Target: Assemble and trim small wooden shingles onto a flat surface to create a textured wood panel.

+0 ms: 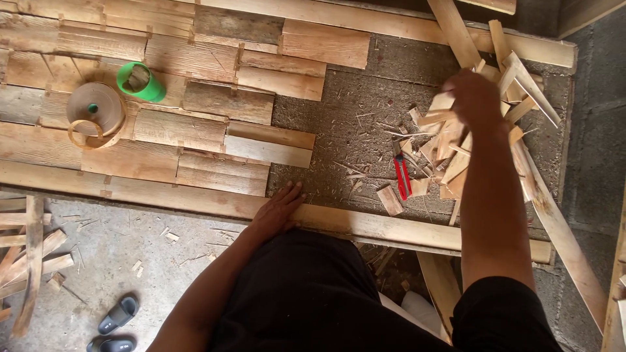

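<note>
There is a single view, from a camera worn on the person's head. It looks almost straight down, from standing height, onto a wooden panel [404, 228] lying flat, and it faces away from the body toward the panel's far edge at the top of the picture. The near edge crosses the lower middle. The person's torso fills the bottom centre, so the camera sits just above it. The floor [117, 254] shows at the lower left, a wall [596, 130] at the right. No second view shares the scene.
</note>
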